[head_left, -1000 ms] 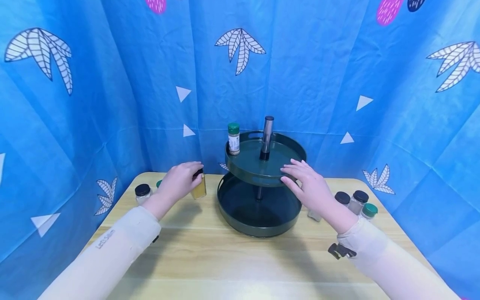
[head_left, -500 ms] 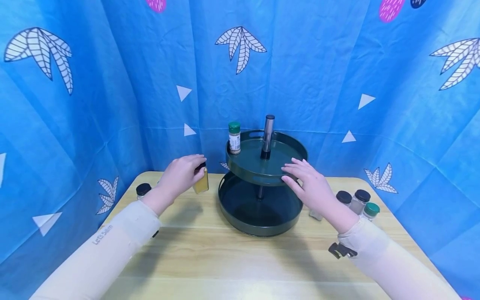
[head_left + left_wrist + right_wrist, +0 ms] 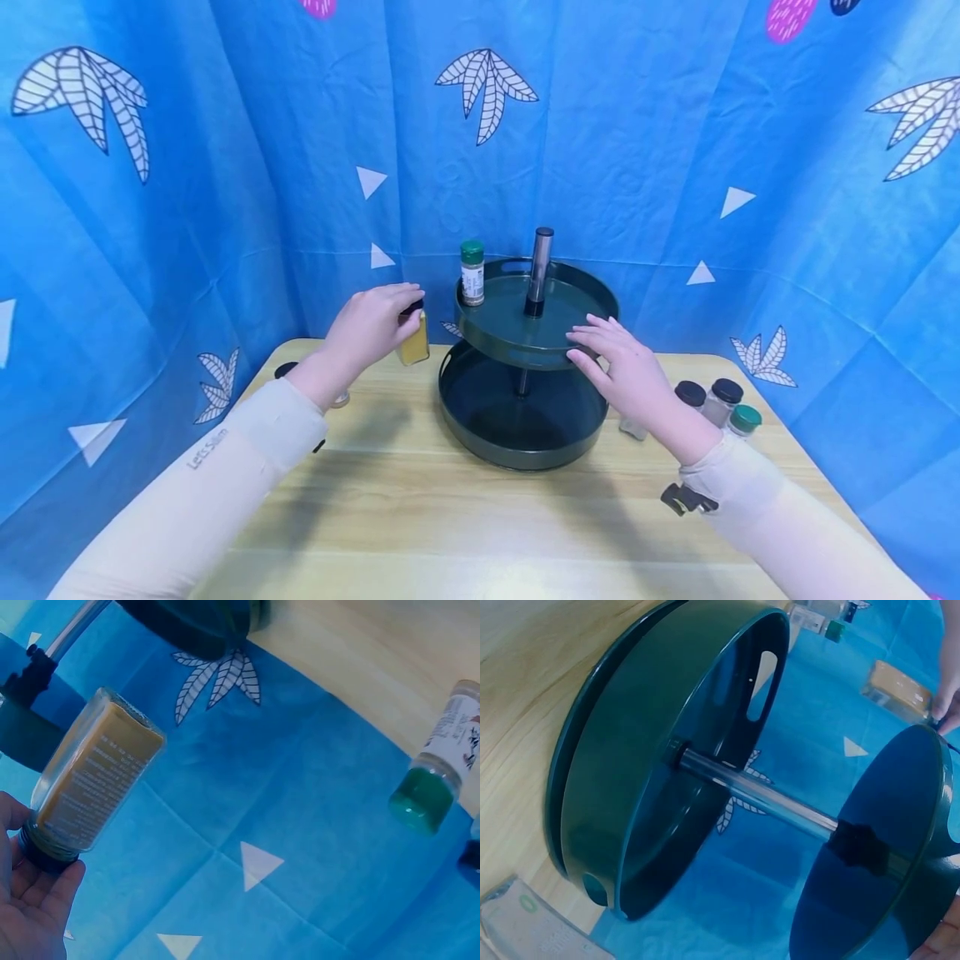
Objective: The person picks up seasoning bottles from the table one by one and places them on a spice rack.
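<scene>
Pinching the yellow jar (image 3: pixel 414 343) by its black cap (image 3: pixel 46 853) — that's the left hand (image 3: pixel 367 327); the right hand (image 3: pixel 632 377), thumb and fingers apart, touches the green top tray (image 3: pixel 498 321).

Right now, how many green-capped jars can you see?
3: one jar on the upper tray, a second jar on the table at right, a third jar at left. More may be hidden.
</scene>
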### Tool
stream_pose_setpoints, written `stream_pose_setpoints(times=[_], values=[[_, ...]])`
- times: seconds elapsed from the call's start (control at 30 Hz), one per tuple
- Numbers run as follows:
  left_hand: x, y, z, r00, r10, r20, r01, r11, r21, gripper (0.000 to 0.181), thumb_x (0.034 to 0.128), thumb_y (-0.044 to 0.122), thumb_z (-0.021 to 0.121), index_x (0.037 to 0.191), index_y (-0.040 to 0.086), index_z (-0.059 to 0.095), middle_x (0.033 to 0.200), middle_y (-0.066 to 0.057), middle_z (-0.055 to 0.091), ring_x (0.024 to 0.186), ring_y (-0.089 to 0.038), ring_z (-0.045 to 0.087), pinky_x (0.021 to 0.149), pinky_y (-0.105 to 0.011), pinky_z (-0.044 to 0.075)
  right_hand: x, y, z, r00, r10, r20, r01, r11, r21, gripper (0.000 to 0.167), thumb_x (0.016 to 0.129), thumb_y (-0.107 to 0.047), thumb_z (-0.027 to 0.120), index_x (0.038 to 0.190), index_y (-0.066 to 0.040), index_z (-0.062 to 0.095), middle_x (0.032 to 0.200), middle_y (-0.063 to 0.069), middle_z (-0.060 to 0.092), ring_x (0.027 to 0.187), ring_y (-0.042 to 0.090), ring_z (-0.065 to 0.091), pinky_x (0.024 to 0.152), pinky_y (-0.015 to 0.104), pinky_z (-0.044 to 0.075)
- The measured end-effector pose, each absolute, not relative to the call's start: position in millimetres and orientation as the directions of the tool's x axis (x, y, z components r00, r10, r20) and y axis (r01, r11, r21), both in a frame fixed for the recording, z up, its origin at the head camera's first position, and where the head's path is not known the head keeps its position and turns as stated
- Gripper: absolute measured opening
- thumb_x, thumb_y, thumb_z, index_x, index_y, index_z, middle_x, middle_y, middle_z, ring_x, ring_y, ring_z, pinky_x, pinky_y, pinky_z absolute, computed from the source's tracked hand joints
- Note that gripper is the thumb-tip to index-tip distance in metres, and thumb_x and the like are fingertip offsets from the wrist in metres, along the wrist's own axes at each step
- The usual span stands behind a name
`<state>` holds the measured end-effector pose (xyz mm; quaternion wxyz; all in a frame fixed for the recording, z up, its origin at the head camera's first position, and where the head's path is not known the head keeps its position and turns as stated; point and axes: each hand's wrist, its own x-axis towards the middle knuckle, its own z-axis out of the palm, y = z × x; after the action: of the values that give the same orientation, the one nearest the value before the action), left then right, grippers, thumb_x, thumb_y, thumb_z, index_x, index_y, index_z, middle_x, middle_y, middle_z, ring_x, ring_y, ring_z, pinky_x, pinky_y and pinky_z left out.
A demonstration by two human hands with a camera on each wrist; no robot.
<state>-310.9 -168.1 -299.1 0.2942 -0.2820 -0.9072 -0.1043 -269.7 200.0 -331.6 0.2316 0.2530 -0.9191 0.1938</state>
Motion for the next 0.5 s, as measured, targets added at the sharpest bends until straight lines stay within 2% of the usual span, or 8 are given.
stream_pose_setpoints(times=[0.5], values=[[-314,-157,-277,-0.618,0.468,0.631,0.602,0.798,-0.001,0.032,0.0958,0.017,0.067,0.123,0.001,0.070,0.125,-0.016,0.068,0.115,-0.031,0.066,0.093,-0.045,0.055,-271,200,-333,-0.764,-0.375,0.525,-0.554,0.798,-0.238,0.039,0.097,-0.030,0.067,0.129,-0.008,0.067,0.133,0.013,0.065,0.140,0.031,0.044,0.117,0.054,0.029]])
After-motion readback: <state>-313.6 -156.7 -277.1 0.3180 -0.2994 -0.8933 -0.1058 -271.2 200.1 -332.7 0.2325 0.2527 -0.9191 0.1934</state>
